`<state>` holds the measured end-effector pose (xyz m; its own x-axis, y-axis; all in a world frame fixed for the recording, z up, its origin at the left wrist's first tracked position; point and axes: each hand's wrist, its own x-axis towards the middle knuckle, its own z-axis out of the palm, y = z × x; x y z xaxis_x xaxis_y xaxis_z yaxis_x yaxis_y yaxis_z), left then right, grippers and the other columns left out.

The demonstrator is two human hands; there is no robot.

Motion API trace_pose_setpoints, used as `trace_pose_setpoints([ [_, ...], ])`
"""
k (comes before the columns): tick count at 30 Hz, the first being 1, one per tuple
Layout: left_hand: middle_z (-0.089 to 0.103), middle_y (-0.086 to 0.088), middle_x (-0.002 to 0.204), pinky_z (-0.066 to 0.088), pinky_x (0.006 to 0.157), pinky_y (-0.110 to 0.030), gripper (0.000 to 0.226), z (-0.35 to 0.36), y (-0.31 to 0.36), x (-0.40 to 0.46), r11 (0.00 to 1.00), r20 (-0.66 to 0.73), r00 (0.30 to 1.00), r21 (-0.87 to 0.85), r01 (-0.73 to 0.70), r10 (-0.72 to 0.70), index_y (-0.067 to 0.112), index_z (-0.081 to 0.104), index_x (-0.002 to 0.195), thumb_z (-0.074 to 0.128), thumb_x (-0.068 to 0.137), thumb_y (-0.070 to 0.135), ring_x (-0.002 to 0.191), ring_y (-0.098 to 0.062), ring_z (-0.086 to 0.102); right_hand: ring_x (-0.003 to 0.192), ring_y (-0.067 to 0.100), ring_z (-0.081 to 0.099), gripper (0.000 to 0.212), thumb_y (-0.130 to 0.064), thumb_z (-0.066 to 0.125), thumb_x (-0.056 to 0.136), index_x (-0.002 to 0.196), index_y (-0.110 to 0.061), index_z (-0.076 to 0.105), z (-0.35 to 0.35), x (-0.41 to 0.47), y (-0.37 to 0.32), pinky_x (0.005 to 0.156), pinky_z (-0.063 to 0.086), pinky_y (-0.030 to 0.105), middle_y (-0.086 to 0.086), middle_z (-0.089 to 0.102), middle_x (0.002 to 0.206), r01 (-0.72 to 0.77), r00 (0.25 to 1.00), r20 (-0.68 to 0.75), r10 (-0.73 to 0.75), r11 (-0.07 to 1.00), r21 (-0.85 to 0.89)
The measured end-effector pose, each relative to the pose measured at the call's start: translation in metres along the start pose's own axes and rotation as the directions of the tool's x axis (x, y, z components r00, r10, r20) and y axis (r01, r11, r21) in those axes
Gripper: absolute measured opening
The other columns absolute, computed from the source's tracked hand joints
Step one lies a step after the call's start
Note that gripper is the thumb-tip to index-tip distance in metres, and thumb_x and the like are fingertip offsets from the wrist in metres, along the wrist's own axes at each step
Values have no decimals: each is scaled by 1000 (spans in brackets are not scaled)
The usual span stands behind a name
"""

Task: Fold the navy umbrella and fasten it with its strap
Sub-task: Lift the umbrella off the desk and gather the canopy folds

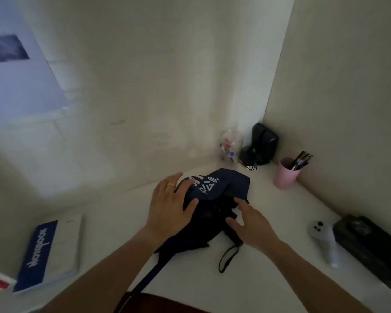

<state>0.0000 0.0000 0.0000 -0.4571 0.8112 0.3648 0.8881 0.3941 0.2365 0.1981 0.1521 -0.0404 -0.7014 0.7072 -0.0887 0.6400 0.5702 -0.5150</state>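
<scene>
You have one navy fabric umbrella with white printed lettering (215,195) lying collapsed and rumpled on the white bench (190,279), and everything else is placed around it. Your left hand (171,205), with one gold ring on a finger, lies flat on the umbrella's left side, its fingers (185,187) spread apart and pressing the cloth rather than clamped on it. Your right hand (250,224) rests on the umbrella's right side, fingers apart and slightly curled against the dark folds; whether they pinch any cloth cannot be told. One narrow navy strap (154,273) trails from the umbrella's near edge toward you. One black wrist loop (228,258) lies on the bench just beside the umbrella's near right end.

Behind the umbrella, in the corner, stand one clear jar with small coloured items inside (230,145) and one black object with cords (261,144), too dark to identify. To the right of the umbrella stands one pink cup holding several dark pens (286,173). Further right and nearer you lie one pale grey controller-like device (324,240) and one dark rectangular case (370,249), side by side. Well to the left of the umbrella lies one white booklet with a blue band (48,251).
</scene>
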Motion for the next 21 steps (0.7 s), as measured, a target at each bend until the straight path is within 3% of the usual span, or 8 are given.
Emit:
trace_pose_setpoints([
  [4, 62, -7, 147, 49, 108, -48, 56, 47, -5, -6, 991, -34, 997, 122, -58, 62, 25, 62, 141, 51, 95, 54, 130, -32, 61, 127, 32, 58, 62, -44, 55, 101, 152, -12, 39, 55, 22, 16, 100, 49, 38, 13, 59, 144, -10, 1000, -29, 8, 999, -45],
  [8, 72, -4, 130, 54, 91, -46, 48, 91, -12, -23, 976, -63, 994, 207, -71, 85, 24, 65, 135, 56, 95, 49, 111, -29, 70, 123, 33, 55, 50, -40, 49, 105, 145, -8, 47, 99, 32, 28, 98, 45, 37, 14, 60, 139, 26, 987, -153, -49, 989, -149],
  [12, 74, -2, 111, 51, 76, -41, 36, 114, -16, -39, 973, -39, 993, 207, -102, 112, 26, 66, 126, 53, 97, 42, 95, -29, 70, 122, 33, 55, 43, -35, 48, 107, 137, -5, 52, 118, 35, 32, 97, 43, 35, 17, 60, 135, 73, 962, -250, -108, 987, -144],
  [16, 69, -5, 115, 49, 81, -41, 33, 121, -15, -66, 979, -30, 994, 178, -98, 105, 26, 61, 133, 51, 102, 31, 102, -30, 66, 118, 32, 58, 39, -34, 52, 106, 132, -5, 54, 133, 9, 27, 93, 44, 35, 16, 63, 128, 92, 932, -345, -112, 993, -76],
  [21, 72, -2, 114, 49, 85, -42, 33, 101, 5, -102, 988, -135, 983, 109, -108, 122, 26, 64, 130, 51, 103, 38, 104, -29, 68, 107, 34, 66, 39, -28, 59, 103, 134, -7, 48, 145, -46, 24, 82, 51, 40, 17, 69, 121, 123, 904, -422, -68, 987, 104],
])
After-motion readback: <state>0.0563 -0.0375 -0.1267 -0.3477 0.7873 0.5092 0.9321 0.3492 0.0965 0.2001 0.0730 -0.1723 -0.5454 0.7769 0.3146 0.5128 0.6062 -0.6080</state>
